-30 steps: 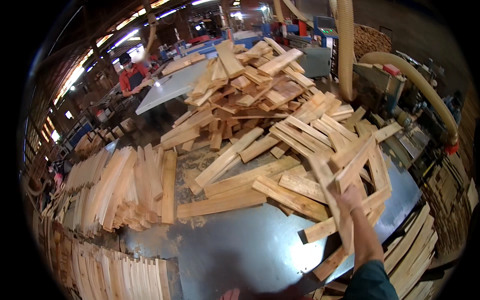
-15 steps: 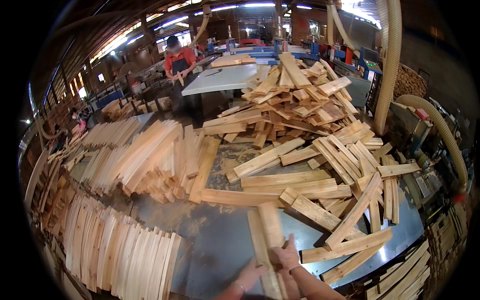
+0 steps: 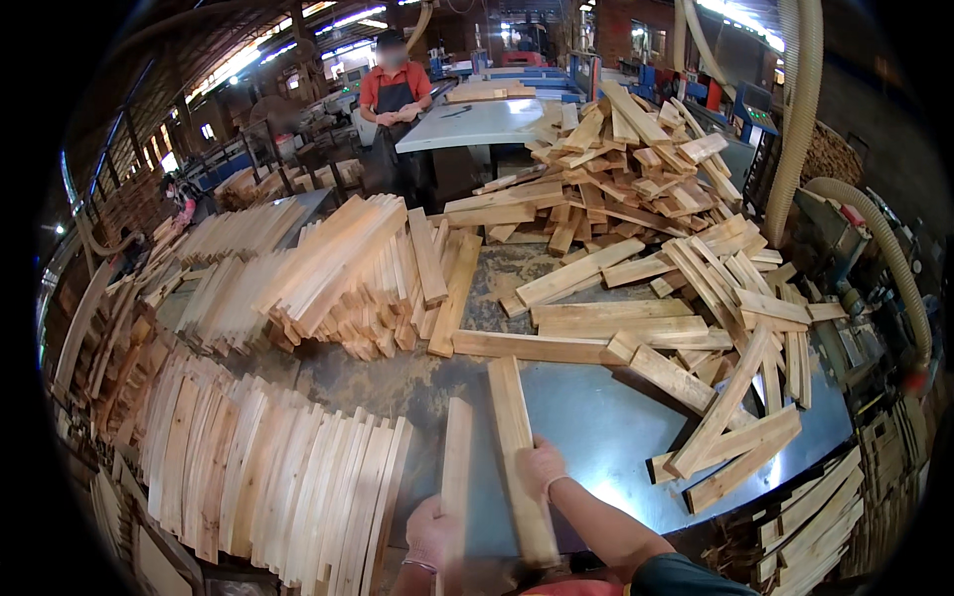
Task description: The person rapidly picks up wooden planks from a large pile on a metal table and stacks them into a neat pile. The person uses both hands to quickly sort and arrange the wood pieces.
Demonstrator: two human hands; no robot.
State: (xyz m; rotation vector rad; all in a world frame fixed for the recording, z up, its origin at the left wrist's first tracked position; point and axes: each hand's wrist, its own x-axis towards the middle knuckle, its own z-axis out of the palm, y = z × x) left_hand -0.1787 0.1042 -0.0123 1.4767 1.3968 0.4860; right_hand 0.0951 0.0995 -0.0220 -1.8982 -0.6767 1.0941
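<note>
My left hand (image 3: 429,531) is closed around a narrow wooden board (image 3: 456,457), held on edge beside the right end of a row of upright boards (image 3: 288,472). In my right hand (image 3: 542,465) is a second wooden board (image 3: 511,407), gripped along its right edge and slanting away from me over the grey metal tabletop (image 3: 586,407). A gap separates the two boards. Their near ends reach toward my body at the lower edge, where the left one is blurred.
Loose boards (image 3: 616,318) lie scattered on the right, rising to a tall heap (image 3: 636,169) behind. Stacked boards (image 3: 338,268) stand at the back left. Across the table a person in a red shirt (image 3: 396,89) stands by a pale machine table (image 3: 467,127). A ribbed hose (image 3: 795,129) hangs at right.
The two boards were close together between my hands; now they are apart, the left one moved toward the row. My right hand has shifted along its board. The view has also shifted.
</note>
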